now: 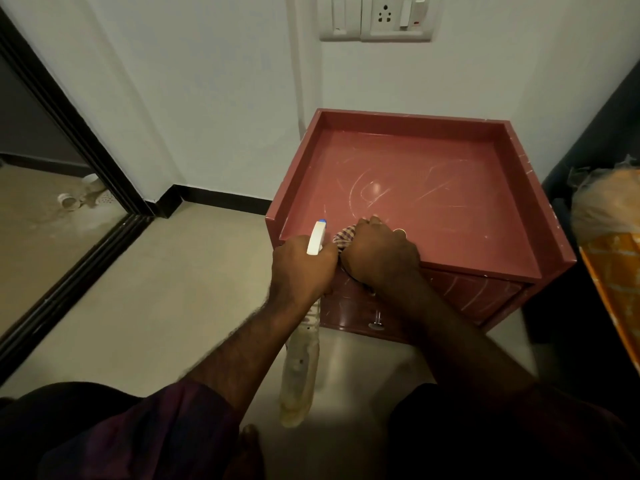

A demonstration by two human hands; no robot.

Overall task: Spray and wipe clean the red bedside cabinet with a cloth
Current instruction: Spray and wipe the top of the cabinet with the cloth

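Low against the white wall stands one red bedside cabinet [415, 188] with a raised rim on three sides, its scratched top tray open toward the person and two drawer fronts below, the lower one with one small metal knob [376, 323]. Two bare hands meet at its front left corner. One left hand [302, 268] has its fingers wrapped around the neck of one clear plastic spray bottle with a white trigger head [317, 239], nozzle pointing over the tray, body hanging down toward the floor. One right hand [379, 256] has its fingers closed on one bunched checked cloth [344, 235], pressed onto the tray's front edge, just beside the nozzle.
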